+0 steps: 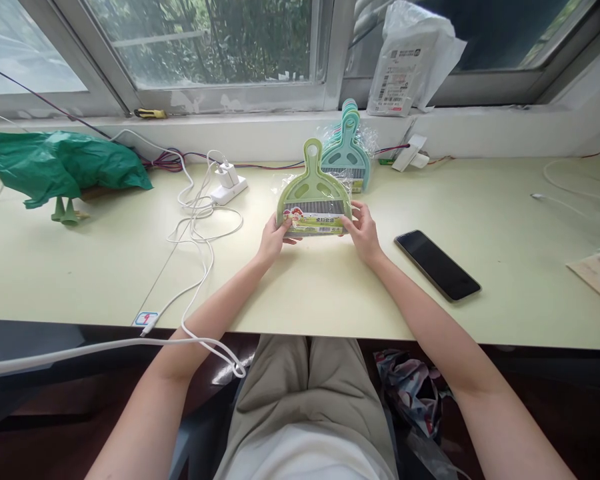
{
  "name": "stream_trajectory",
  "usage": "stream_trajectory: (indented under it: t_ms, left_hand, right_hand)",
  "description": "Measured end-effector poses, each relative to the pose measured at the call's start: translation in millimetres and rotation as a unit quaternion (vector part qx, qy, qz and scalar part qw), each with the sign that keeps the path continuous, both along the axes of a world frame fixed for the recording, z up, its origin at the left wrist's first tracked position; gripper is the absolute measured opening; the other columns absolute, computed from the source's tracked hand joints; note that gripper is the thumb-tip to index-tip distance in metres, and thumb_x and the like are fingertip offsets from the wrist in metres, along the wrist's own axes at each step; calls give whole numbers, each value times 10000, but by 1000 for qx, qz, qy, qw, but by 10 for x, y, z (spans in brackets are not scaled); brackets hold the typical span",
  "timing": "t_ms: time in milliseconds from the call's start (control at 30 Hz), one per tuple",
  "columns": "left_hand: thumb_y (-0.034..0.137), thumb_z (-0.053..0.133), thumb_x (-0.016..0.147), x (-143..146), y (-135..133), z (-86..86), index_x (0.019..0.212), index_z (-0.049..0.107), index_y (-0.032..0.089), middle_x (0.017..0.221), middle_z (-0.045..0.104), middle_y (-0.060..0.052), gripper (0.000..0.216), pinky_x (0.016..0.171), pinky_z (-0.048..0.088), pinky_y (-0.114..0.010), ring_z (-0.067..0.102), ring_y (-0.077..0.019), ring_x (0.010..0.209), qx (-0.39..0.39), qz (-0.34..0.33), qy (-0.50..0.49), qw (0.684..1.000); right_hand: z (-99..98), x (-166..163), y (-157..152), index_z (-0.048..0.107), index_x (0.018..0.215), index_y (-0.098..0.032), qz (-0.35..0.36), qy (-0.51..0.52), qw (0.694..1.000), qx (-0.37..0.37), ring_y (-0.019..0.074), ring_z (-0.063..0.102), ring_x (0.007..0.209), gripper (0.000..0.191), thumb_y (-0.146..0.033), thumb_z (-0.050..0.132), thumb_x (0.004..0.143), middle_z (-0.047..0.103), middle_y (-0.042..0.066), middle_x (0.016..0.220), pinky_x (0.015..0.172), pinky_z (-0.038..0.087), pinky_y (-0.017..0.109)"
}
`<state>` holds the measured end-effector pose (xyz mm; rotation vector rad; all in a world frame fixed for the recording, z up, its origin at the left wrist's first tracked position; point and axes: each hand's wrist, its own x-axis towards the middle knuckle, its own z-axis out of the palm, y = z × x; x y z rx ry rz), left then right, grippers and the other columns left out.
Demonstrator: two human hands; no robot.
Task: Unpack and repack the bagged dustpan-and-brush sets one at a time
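Between my two hands a green dustpan and brush set (pixel 313 190) in clear plastic wrap is held upright above the table, its looped handle pointing up. My left hand (pixel 275 237) grips its lower left edge, thumb in front. The lower right edge is pinched by my right hand (pixel 361 230), with fingers behind. A printed label (pixel 320 221) runs across the front, over grey bristles. Just behind stands a row of blue-green dustpan sets (pixel 350 150), also wrapped and partly hidden by the green one.
A black phone (pixel 437 265) lies to the right. White cables (pixel 200 227) and a power strip (pixel 230 191) are left of my hands; one cable crosses my left forearm. A green plastic bag (pixel 63 163) sits far left. A white package (pixel 405 63) stands on the windowsill.
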<state>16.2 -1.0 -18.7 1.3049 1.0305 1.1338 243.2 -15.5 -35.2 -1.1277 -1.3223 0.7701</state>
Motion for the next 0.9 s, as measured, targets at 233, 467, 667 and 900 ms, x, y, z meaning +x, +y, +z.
stream_trajectory:
  t_ms: [233,467,667,900]
  left_hand:
    - [461,613,827,11,5,-26,1061,491,189,937,683,-47,378,495,494,-208,677,-128,578,12,-18,-1,1000]
    - [483,575,842,15,13,-51,1084,463,178,966,668,-57,405,472,507,-238,646,-114,511,38,-34,20,999]
    - [475,651,781,0,16,-46,1122,447,178,1033,667,-74,496,465,487,-214,656,-112,559,59,-70,54,994]
    - [371,699,702,-39,117,-147,986,572,142,929,676,-62,386,535,498,-220,642,-138,718,80,5,75,994]
  right_hand:
    - [-9,-17,-11,442,1194,-281,-18,-37,999,5,186,681,765,664,-534,765,672,669,46,1105,540,581,278]
    - [-93,25,56,441,1202,-273,-34,-37,999,20,192,679,761,675,-558,754,676,672,52,1088,522,576,282]
    - [-118,54,82,445,1211,-274,-41,-44,998,26,194,684,777,649,-575,718,705,678,51,1079,512,577,273]
    - [-93,54,66,447,1197,-261,-50,-99,994,7,184,677,635,680,-594,732,678,700,60,1095,495,592,329]
